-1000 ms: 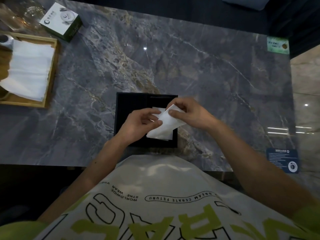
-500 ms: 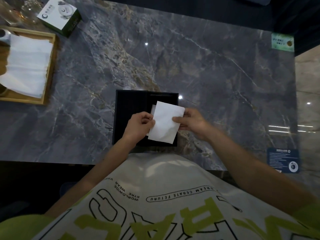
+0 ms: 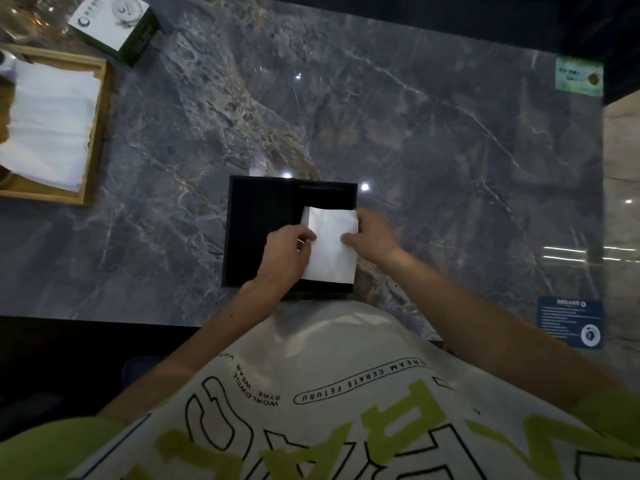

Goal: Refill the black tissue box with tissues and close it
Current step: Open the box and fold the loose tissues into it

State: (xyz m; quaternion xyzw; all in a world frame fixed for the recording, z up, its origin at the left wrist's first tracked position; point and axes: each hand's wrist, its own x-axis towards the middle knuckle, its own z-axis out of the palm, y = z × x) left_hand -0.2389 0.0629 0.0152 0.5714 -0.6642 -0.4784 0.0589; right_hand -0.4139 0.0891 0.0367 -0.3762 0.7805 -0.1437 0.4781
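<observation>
Pinching a folded white tissue (image 3: 332,251) by its side edges, the left hand (image 3: 285,259) grips at 9 o'clock and the right hand (image 3: 375,239) at 3 o'clock, fingers (image 3: 306,237) curled onto the paper. It sits over the right half of the open black tissue box (image 3: 259,220), at 6 o'clock on the marble worktop (image 3: 433,150). A wooden tray (image 3: 101,133) carrying stacked tissues (image 3: 52,123) lies at 10 o'clock.

It is looking like a showroom. A green label (image 3: 579,76) and blue label (image 3: 569,322) are sticking to the marble table (image 3: 381,116).
</observation>
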